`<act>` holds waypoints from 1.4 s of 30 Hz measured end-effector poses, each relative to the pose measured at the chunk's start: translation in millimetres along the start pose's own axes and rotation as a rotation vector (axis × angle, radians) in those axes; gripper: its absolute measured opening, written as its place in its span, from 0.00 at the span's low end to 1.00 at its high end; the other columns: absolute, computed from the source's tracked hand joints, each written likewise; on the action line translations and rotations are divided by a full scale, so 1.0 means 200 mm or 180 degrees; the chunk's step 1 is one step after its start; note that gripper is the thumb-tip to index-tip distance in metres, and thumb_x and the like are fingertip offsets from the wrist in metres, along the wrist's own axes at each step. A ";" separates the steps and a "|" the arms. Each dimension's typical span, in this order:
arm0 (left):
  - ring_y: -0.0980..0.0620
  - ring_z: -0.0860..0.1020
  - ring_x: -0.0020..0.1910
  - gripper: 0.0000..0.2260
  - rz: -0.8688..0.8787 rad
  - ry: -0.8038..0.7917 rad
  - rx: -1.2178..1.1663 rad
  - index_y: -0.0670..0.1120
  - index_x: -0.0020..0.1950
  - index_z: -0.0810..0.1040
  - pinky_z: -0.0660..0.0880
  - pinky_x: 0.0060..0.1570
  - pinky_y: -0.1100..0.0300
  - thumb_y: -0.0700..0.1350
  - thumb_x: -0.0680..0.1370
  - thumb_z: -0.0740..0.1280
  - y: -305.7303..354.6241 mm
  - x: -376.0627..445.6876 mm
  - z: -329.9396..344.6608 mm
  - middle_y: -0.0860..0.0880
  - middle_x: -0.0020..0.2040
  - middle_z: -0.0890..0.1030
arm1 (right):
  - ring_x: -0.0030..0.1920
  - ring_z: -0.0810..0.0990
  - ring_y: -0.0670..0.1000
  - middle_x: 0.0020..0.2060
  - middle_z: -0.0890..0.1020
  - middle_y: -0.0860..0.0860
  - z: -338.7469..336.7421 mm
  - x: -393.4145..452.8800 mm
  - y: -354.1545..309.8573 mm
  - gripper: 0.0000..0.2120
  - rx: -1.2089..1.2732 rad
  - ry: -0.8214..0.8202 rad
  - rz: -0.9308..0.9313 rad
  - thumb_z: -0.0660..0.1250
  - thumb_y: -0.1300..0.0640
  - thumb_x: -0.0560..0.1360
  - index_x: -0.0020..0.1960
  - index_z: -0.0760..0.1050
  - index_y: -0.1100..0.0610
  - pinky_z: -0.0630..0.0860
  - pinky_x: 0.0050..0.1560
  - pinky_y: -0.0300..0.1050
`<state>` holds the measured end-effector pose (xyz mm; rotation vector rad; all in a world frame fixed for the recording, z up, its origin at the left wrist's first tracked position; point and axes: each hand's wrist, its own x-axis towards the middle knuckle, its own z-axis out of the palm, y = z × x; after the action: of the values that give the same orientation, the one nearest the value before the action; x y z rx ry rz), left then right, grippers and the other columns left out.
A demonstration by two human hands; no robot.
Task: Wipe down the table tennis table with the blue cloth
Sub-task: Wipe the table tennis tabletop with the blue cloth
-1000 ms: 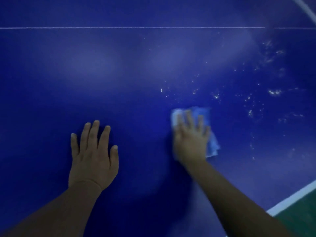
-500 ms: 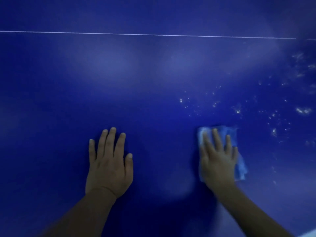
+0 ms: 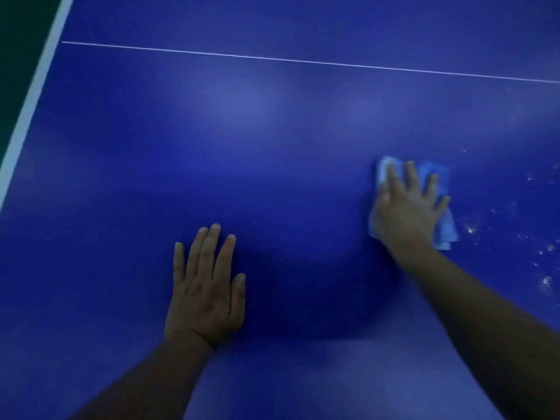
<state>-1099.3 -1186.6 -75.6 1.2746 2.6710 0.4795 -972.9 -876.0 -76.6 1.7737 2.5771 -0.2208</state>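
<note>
Head view, dim light. The left hand (image 3: 206, 286) lies flat, palm down, on the blue surface (image 3: 272, 140), fingers straight and close together, holding nothing. The right hand (image 3: 407, 207) presses palm down on the blue cloth (image 3: 444, 234), fingers spread and extended over it; it is not curled round it. The cloth is folded, lies flat on the surface well to the right of the left hand, and its edges show beyond the fingertips and on the right side of the hand. White specks (image 3: 545, 281) are scattered on the surface just right of the cloth. A thin white line (image 3: 303, 60) crosses the surface beyond both hands. A white edge band (image 3: 30, 101) runs along the upper left, with dark green floor (image 3: 21, 31) outside it.
</note>
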 end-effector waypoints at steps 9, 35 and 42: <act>0.42 0.60 0.77 0.25 0.0130 -0.0224 0.0214 0.43 0.72 0.73 0.53 0.73 0.34 0.52 0.80 0.52 0.00 0.02 0.00 0.41 0.75 0.67 | 0.78 0.58 0.63 0.77 0.65 0.49 0.08 -0.35 -0.20 0.24 -0.0246 -0.0275 -0.2734 0.51 0.46 0.81 0.76 0.66 0.45 0.53 0.74 0.68; 0.48 0.48 0.80 0.30 -0.0560 0.0007 0.0256 0.46 0.79 0.60 0.42 0.77 0.41 0.57 0.80 0.46 0.20 0.59 0.09 0.47 0.81 0.56 | 0.75 0.62 0.68 0.76 0.67 0.54 -0.05 0.05 0.19 0.30 -0.0313 0.0103 -0.0510 0.48 0.47 0.76 0.75 0.69 0.50 0.57 0.70 0.72; 0.42 0.59 0.77 0.28 -0.0495 0.0241 0.0118 0.41 0.74 0.70 0.51 0.75 0.37 0.53 0.78 0.52 0.19 0.60 0.10 0.40 0.76 0.65 | 0.79 0.55 0.62 0.78 0.64 0.48 0.11 0.06 -0.57 0.24 0.0050 -0.0089 -0.2471 0.51 0.46 0.80 0.75 0.66 0.44 0.50 0.74 0.70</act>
<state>-1142.4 -1065.7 -80.9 1.0669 2.8262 0.4677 -1085.2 -908.4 -86.6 0.6716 3.0940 -0.2549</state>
